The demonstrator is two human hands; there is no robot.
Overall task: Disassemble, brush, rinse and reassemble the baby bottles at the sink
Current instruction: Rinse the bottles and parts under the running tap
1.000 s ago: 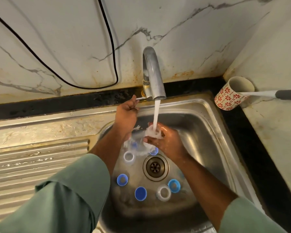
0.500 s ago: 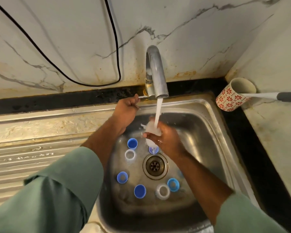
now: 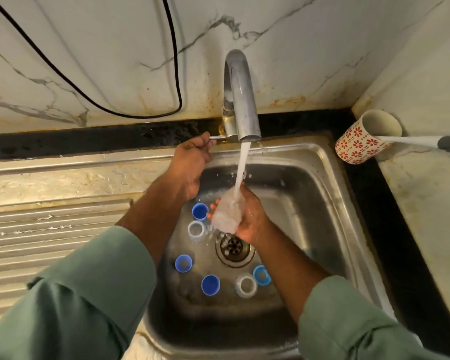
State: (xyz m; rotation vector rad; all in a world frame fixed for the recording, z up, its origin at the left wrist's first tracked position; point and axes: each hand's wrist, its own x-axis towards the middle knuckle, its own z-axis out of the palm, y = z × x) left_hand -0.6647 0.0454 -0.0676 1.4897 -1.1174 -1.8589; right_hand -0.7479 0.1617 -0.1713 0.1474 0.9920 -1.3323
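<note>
Bottle [image 3: 225, 213] clear, water-blurred | gripped by right hand [image 3: 247, 219] | under tap stream [image 3: 240, 172]

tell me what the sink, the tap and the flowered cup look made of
Sink: brushed stainless steel, going by its dull grey sheen and pressed shape.
Tap: metal, probably chrome-plated, smooth but dulled and spotted.
Cup: likely glazed ceramic, thick-walled, glossy white with a red flower print.

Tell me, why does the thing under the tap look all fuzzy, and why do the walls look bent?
Head view: the clear bottle part in the right hand is blurred by running water and motion; the wide lens curves the wall and sink edges; warm light glints off the tap.
</note>
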